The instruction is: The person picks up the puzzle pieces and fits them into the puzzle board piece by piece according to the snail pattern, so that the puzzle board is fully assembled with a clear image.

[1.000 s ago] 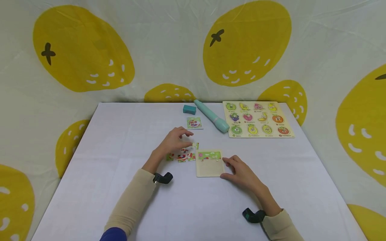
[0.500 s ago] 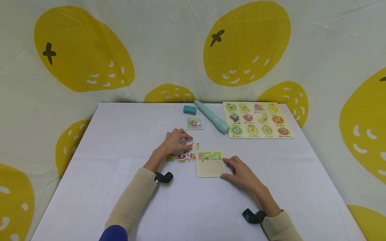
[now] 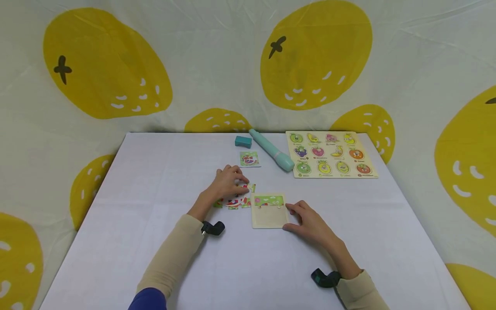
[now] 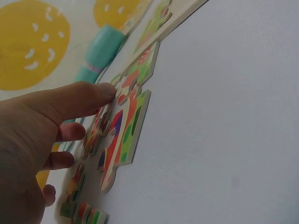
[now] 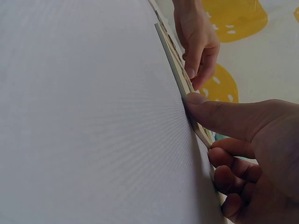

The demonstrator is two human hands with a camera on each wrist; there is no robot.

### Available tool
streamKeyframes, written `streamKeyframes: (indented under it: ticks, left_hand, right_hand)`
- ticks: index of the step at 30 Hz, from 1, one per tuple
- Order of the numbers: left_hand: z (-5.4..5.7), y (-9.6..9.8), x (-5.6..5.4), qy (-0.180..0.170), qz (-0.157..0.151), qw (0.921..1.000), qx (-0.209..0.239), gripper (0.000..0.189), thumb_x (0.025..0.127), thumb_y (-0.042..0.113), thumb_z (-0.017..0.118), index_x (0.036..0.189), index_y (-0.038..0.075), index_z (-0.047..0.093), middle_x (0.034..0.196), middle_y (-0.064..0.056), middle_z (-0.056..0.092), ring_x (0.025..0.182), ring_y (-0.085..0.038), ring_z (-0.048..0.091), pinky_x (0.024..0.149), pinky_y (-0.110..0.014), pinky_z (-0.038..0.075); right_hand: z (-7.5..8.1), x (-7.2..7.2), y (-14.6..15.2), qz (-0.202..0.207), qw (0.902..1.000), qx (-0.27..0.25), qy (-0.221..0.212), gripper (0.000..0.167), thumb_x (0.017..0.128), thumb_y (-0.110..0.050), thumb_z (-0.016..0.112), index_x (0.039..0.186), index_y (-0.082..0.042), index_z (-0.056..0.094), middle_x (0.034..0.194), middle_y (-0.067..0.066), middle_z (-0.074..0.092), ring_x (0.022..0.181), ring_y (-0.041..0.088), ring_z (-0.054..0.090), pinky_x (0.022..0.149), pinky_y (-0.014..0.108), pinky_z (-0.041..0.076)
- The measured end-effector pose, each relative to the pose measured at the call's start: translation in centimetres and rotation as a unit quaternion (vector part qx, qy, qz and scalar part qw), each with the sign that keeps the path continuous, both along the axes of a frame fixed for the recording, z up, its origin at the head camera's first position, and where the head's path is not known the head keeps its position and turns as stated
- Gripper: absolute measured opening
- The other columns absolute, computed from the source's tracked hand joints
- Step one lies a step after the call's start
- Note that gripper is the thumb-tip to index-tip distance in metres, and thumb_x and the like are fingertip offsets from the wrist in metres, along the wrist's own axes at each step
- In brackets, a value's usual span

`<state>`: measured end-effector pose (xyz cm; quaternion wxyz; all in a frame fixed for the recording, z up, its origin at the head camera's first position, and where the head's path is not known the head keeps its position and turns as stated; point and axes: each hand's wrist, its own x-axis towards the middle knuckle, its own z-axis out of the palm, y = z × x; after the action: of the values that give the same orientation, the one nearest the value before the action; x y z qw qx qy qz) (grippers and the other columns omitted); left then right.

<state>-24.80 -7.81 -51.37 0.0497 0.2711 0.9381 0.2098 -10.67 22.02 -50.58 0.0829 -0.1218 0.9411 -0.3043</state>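
Loose jigsaw pieces [image 3: 234,202] with red, white and green print lie left of a small square wooden puzzle tray [image 3: 269,218]. Over them bends my left hand [image 3: 226,183], its thumb and index finger pinching a piece near the tray's upper left corner. In the left wrist view the thumb tip lies right at the pieces [image 4: 127,133], and the other fingers are spread behind it. My right hand [image 3: 310,221] holds the tray's right side, thumb at the lower corner and index finger higher up. Across the tray's top runs a strip of fitted green pieces [image 3: 269,200]; its lower part shows bare wood.
Behind the pieces lies a square picture card [image 3: 249,159], with a teal block [image 3: 243,141] beyond it. A mint-green wand-shaped object [image 3: 272,150] slants beside a wooden fruit puzzle board [image 3: 332,155] at the back right. A fruit-print cloth hangs behind the table.
My left hand has shifted slightly right, and its index finger has come down closer to the thumb over the pieces. The right hand and the tray have stayed in place.
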Motion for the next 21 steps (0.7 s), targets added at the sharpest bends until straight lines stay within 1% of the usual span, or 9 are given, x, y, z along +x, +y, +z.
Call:
streamKeyframes:
  ticks: [8, 12, 15, 18, 21]
  left_hand:
    - [-0.14, 0.37, -0.24, -0.013, -0.008, 0.9997, 0.017, 0.03, 0.086, 0.043, 0.076, 0.105, 0.02, 0.075, 0.117, 0.002, 0.065, 0.111, -0.02, 0.049, 0.089, -0.043, 0.036]
    - [-0.09, 0.53, -0.27, -0.037, -0.006, 0.9979, 0.053, 0.028, 0.085, 0.036, 0.078, 0.105, 0.017, 0.074, 0.111, 0.001, 0.07, 0.104, -0.019, 0.049, 0.091, -0.042, 0.037]
    - [0.01, 0.59, -0.22, -0.063, 0.003, 0.9944, 0.085, 0.026, 0.084, 0.033, 0.079, 0.104, 0.016, 0.073, 0.103, 0.003, 0.07, 0.098, -0.018, 0.048, 0.09, -0.038, 0.038]
    - [0.06, 0.57, -0.19, -0.082, 0.01, 0.9906, 0.109, 0.023, 0.086, 0.031, 0.078, 0.103, 0.017, 0.073, 0.098, 0.004, 0.069, 0.094, -0.016, 0.046, 0.084, -0.034, 0.039]
    - [0.0, 0.53, -0.23, -0.089, 0.009, 0.9877, 0.129, 0.019, 0.087, 0.029, 0.077, 0.101, 0.017, 0.073, 0.095, 0.002, 0.066, 0.091, -0.016, 0.048, 0.08, -0.031, 0.041]
  right_hand:
    - [-0.04, 0.05, 0.02, 0.001, 1.0, 0.001, -0.002, 0.068, 0.082, -0.033, 0.082, 0.139, -0.005, 0.057, 0.103, 0.0, 0.053, 0.083, 0.011, 0.046, 0.066, 0.021, 0.038]
    - [-0.04, 0.05, 0.02, -0.002, 1.0, 0.0, -0.006, 0.068, 0.082, -0.033, 0.082, 0.139, -0.005, 0.057, 0.103, 0.0, 0.053, 0.083, 0.012, 0.046, 0.066, 0.021, 0.038]
    - [-0.09, 0.01, 0.01, -0.003, 1.0, 0.001, -0.007, 0.069, 0.082, -0.034, 0.082, 0.139, -0.006, 0.057, 0.103, 0.0, 0.053, 0.083, 0.012, 0.046, 0.066, 0.021, 0.038]
    - [-0.12, 0.0, -0.01, -0.004, 1.0, 0.001, -0.008, 0.069, 0.082, -0.034, 0.082, 0.139, -0.006, 0.057, 0.103, 0.0, 0.053, 0.083, 0.012, 0.046, 0.066, 0.021, 0.038]
    - [-0.13, 0.01, -0.03, -0.007, 0.9999, 0.0, -0.011, 0.069, 0.082, -0.034, 0.082, 0.139, -0.006, 0.057, 0.103, 0.0, 0.053, 0.083, 0.012, 0.046, 0.066, 0.022, 0.038]
